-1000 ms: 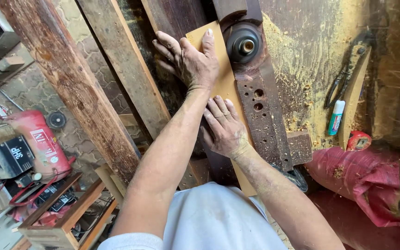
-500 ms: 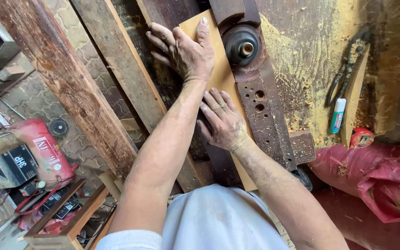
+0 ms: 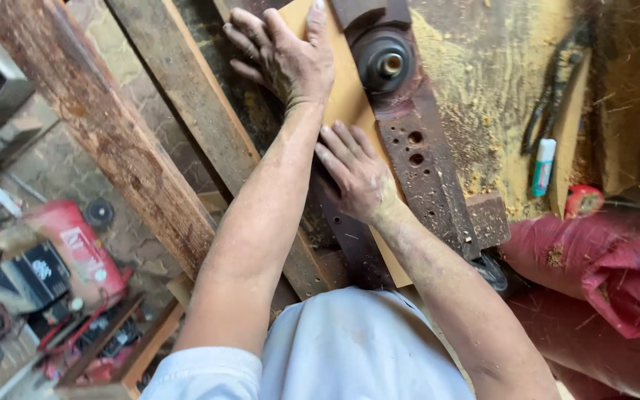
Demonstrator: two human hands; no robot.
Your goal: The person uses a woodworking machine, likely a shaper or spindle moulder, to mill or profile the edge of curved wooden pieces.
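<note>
Nearest the camera is the person's white shirt [image 3: 357, 348], with both bare forearms reaching forward over a workbench.

The right hand [image 3: 357, 174] lies palm down with fingers spread on a thin tan board [image 3: 346, 96]. It grips nothing; it presses flat on the board's near stretch, just beside a rusty metal arm [image 3: 427, 185] drilled with holes.

Farther on, the left hand [image 3: 283, 55] also lies flat and open on the same board, fingers splayed toward the far left edge, thumb pointing along the board toward the top of the view. It clasps nothing.

The board runs lengthwise from near the person's body up to the top edge of the view, lying on the bench between a dark plank on its left and the metal arm on its right. At the far end of the arm sits a round black hub [image 3: 384, 59] with a brass-coloured centre, touching or just beside the board's right edge.

Right of the arm the bench [image 3: 483, 89] is covered in sawdust. A white and green tube [image 3: 543, 167] and a pair of dark pliers [image 3: 557, 81] lie there. A red sack [image 3: 594, 259] sits at the near right.

Left, below the bench, two long weathered beams [image 3: 105, 133] slant across, and a red machine [image 3: 75, 252] stands on the paved floor.
</note>
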